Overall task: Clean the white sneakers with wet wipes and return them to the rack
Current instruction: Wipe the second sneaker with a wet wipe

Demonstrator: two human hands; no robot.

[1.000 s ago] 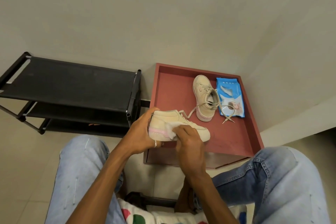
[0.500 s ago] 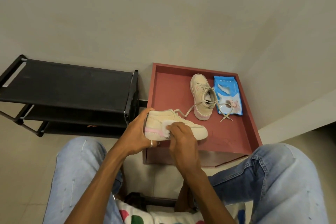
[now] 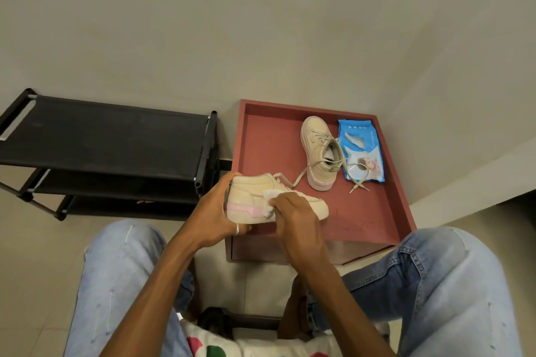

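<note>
- The left hand point(image 3: 213, 213) grips the heel end of the held white sneaker point(image 3: 246, 197), fingers wrapped round its back. A ring shows on one finger.
- The right hand point(image 3: 295, 223) is curled over a white wet wipe point(image 3: 271, 195) and presses it against the sneaker's side, just right of the pink sole stripe.
- The held sneaker points its toe right and hangs above the near left corner of the red tray point(image 3: 377, 211), crossing the tray's left rim.
- The second sneaker point(image 3: 317, 153) stands further in on the tray floor, toe toward the far wall, with its loose laces trailing near and right.
- A blue wipes pack point(image 3: 361, 151) lies flat just right of that sneaker, close to the tray's right rim, with one lace end over it.
- Red tray floor shows between the held toe and the right rim.
- The black shoe rack point(image 3: 101, 136) stands to the left, its right post just beside the tray's left rim.
- Knees in blue jeans point(image 3: 435, 284) flank both forearms.
</note>
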